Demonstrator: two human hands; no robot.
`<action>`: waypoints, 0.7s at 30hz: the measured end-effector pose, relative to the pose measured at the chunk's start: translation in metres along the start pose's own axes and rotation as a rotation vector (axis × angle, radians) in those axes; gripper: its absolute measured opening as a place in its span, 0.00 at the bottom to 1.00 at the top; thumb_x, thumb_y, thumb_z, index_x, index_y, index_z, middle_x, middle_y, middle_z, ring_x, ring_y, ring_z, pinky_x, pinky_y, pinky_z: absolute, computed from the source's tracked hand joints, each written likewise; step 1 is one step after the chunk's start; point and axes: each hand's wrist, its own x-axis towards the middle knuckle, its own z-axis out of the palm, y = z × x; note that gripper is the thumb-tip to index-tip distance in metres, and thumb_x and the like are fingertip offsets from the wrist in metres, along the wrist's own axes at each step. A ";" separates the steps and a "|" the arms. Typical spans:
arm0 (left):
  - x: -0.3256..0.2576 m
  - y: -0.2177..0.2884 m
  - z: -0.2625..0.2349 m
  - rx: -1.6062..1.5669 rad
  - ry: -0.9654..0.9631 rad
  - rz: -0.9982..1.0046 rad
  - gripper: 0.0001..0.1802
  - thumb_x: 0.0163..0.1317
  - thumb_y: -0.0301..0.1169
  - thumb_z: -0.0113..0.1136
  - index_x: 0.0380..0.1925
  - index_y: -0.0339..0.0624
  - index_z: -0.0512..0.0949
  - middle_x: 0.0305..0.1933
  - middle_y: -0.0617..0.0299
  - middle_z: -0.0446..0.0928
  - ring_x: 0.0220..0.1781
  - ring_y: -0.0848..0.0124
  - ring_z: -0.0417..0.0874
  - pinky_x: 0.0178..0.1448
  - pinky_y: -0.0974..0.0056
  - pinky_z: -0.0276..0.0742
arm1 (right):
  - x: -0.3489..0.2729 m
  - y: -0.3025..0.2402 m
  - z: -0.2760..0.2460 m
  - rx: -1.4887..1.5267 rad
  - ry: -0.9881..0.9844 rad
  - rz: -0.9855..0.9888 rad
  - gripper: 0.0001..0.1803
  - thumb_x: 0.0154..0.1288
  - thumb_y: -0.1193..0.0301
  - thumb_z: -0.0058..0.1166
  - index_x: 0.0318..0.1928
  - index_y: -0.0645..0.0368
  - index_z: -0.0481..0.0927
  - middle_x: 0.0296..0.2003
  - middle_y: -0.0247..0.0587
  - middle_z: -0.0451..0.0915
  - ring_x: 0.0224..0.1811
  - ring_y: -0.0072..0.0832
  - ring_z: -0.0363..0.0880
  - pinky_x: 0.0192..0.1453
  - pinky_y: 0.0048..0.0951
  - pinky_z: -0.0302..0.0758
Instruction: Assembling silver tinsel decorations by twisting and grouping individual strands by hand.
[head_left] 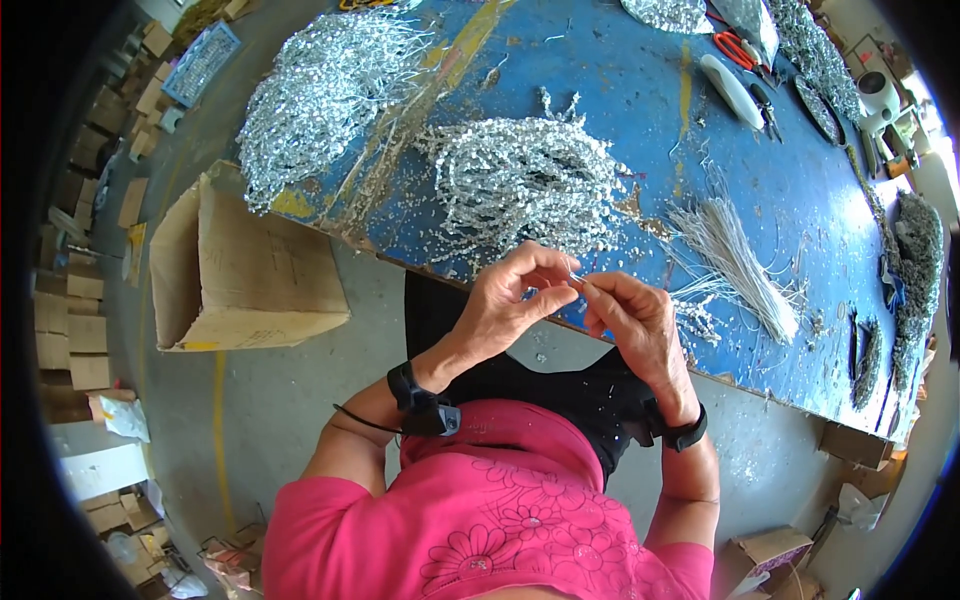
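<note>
Just off the table's near edge, my left hand [505, 305] and my right hand [640, 325] meet fingertip to fingertip. Both pinch what looks like a thin silvery wire [575, 274], mostly hidden by the fingers. Beyond them on the blue table [620, 60] lies a heap of silver beaded strands [525, 180]. To the right of my right hand rests a bundle of thin pale wires [740, 270], splayed at its far end. A few short silver sprigs [697, 320] lie between that bundle and my right hand.
A larger pile of silver strands [325, 95] covers the table's far left. Red-handled scissors [735, 50], pliers [767, 110] and a white rounded object [730, 92] lie at the far right. An opened cardboard box [265, 270] stands left of the table. Silver flecks litter the tabletop.
</note>
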 end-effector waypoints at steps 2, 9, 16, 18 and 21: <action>0.000 0.001 0.004 0.090 -0.019 0.073 0.08 0.60 0.25 0.62 0.39 0.40 0.76 0.37 0.66 0.76 0.38 0.80 0.77 0.42 0.74 0.75 | -0.001 -0.001 0.002 -0.004 -0.008 0.002 0.10 0.69 0.71 0.50 0.42 0.65 0.80 0.22 0.31 0.76 0.25 0.14 0.72 0.31 0.18 0.71; 0.000 0.001 0.002 0.008 0.026 0.107 0.03 0.60 0.21 0.60 0.34 0.39 0.77 0.35 0.66 0.76 0.39 0.80 0.76 0.44 0.73 0.73 | -0.003 0.000 0.005 0.004 -0.063 0.005 0.10 0.69 0.72 0.50 0.43 0.65 0.80 0.22 0.31 0.76 0.25 0.14 0.73 0.31 0.18 0.72; 0.029 0.027 -0.028 -0.038 0.234 0.395 0.10 0.65 0.30 0.56 0.44 0.40 0.74 0.34 0.63 0.77 0.37 0.75 0.76 0.44 0.68 0.74 | -0.011 0.011 -0.008 0.135 -0.023 0.007 0.11 0.70 0.70 0.49 0.42 0.64 0.81 0.24 0.33 0.79 0.25 0.16 0.75 0.32 0.18 0.73; 0.023 0.026 -0.020 0.070 0.110 0.321 0.20 0.64 0.32 0.58 0.54 0.40 0.68 0.41 0.59 0.76 0.43 0.73 0.76 0.50 0.65 0.73 | -0.009 -0.010 -0.011 0.199 0.065 -0.059 0.12 0.70 0.69 0.50 0.44 0.64 0.80 0.28 0.34 0.80 0.28 0.15 0.75 0.35 0.20 0.76; 0.016 0.022 0.003 0.489 -0.210 0.400 0.28 0.62 0.33 0.61 0.61 0.43 0.63 0.51 0.55 0.73 0.54 0.67 0.75 0.57 0.60 0.71 | -0.018 -0.030 -0.010 0.297 0.016 -0.198 0.12 0.71 0.69 0.47 0.45 0.65 0.79 0.28 0.38 0.80 0.27 0.21 0.77 0.34 0.23 0.76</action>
